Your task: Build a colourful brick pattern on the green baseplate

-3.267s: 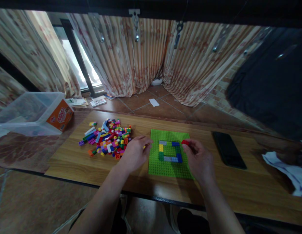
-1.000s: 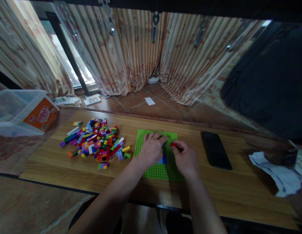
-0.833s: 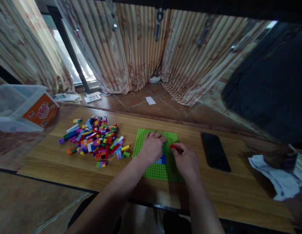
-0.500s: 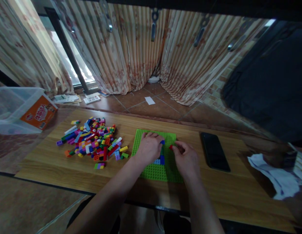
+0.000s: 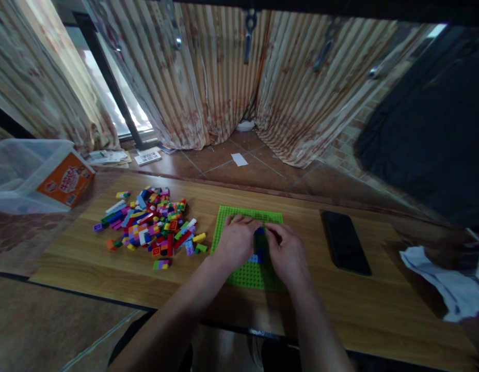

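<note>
Both hands met over the green baseplate (image 5: 243,276); the left hand (image 5: 236,242) and right hand (image 5: 286,254) pinched a blue brick (image 5: 258,232) between them (grip partly hidden).

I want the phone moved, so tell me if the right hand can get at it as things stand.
Probably yes. The phone lies flat on the table, right of the right hand, with only bare wood between them. That hand is busy at the baseplate though.
</note>
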`<state>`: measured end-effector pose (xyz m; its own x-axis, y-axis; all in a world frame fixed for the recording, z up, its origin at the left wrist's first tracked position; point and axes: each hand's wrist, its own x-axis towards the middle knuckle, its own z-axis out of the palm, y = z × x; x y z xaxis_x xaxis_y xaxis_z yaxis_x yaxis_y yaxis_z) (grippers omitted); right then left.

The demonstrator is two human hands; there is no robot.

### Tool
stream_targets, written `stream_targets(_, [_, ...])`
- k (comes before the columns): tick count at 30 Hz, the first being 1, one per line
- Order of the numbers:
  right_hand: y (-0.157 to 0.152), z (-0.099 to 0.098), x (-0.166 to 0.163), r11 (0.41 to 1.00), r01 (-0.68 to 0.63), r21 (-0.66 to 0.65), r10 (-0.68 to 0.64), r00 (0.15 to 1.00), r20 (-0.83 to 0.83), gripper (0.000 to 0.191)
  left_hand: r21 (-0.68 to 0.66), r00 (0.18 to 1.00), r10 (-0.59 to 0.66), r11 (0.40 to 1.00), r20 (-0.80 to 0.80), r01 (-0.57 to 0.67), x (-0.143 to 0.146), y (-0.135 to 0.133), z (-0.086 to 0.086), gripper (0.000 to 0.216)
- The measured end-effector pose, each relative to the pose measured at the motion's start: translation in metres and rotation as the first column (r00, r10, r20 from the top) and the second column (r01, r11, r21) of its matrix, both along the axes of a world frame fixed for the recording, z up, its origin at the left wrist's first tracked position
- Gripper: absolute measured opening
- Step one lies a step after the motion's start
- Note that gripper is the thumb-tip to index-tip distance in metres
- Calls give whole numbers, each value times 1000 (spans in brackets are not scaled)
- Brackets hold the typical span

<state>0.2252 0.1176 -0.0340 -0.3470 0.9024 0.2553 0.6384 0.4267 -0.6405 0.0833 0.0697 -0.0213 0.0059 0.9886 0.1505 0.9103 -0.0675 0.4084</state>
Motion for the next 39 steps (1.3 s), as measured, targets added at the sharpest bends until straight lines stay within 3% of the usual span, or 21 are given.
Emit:
stream_targets(6, [-2, 0, -5, 999, -42, 29, 39, 995, 92, 32, -24, 998, 31, 999, 58, -29, -8, -8, -5, 63])
stream_targets(16, [-2, -5, -9, 997, -28, 69, 19, 991, 130, 29, -7, 989, 97, 995, 114, -97, -7, -3, -10, 49])
stream_targets(27, [-1, -5, -11, 998, -22, 54, 14, 990, 143, 26, 26, 994, 73, 997, 85, -75, -1, -1, -9, 49])
stream_targets(39, [4, -6, -15, 999, 11, 44, -21, 974, 224, 24, -39, 990, 128, 991, 61, -126, 2, 9, 0, 44])
